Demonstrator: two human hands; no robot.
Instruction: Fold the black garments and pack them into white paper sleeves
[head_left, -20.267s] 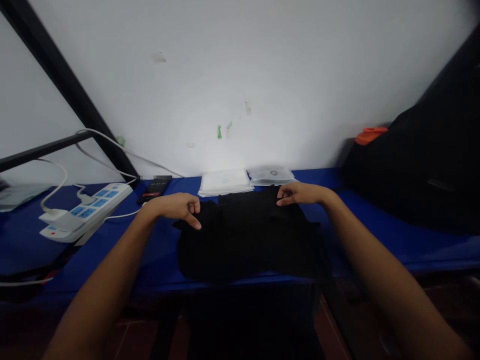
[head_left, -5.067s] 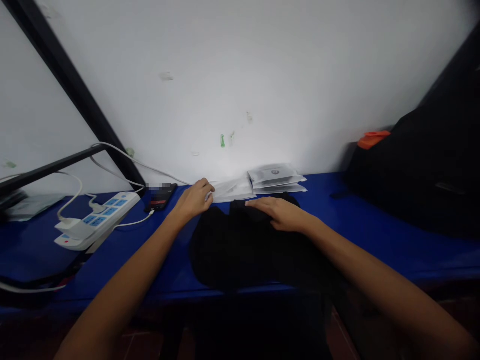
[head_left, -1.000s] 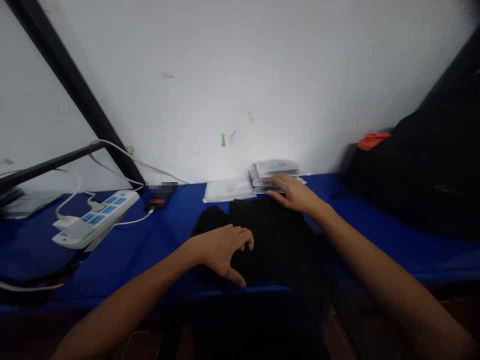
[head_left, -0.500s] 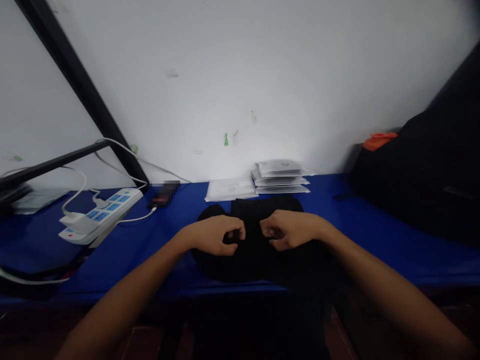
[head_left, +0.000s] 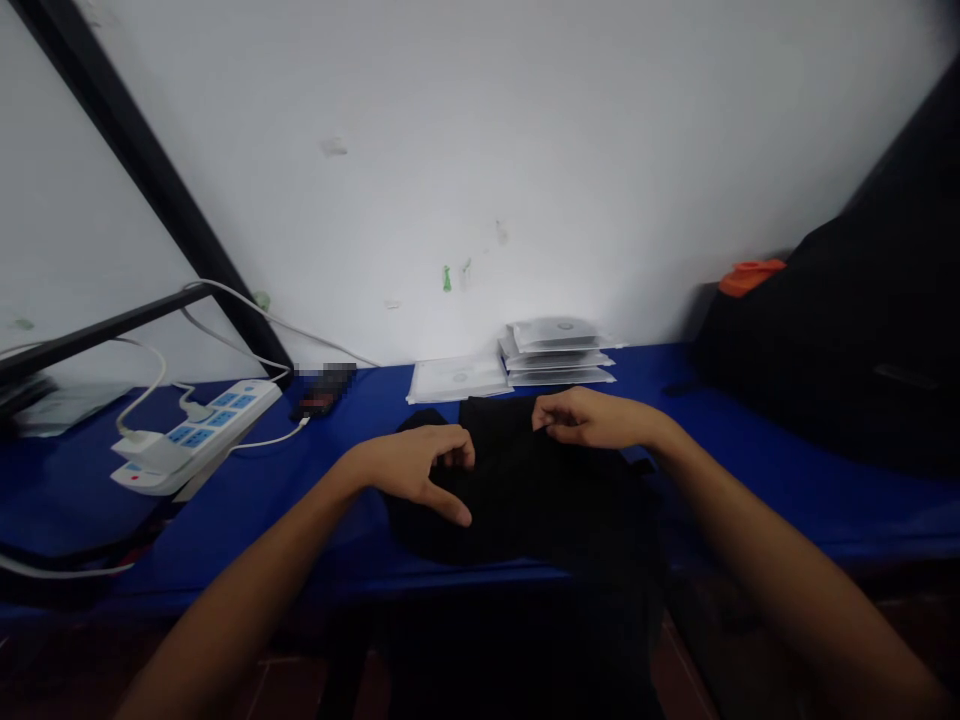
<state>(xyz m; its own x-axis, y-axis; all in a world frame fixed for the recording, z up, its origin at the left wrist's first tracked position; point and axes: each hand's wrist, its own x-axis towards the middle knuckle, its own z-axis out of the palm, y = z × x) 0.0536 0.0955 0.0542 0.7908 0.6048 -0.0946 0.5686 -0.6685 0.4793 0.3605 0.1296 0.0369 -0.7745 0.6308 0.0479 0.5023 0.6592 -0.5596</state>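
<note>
The black cloth [head_left: 517, 500] is matt and soft-looking, its weave lost in the dark. Glossy, smooth blue sheeting that looks like plastic covers the table [head_left: 750, 450]. The stacked pouches [head_left: 559, 360] and the flat pouch [head_left: 457, 380] look like thin, translucent frosted plastic. The power strip [head_left: 199, 430] is smooth white plastic with blue socket faces. The wall [head_left: 390, 200] has a matt painted surface, and the phone [head_left: 322, 392] looks dark and smooth.
</note>
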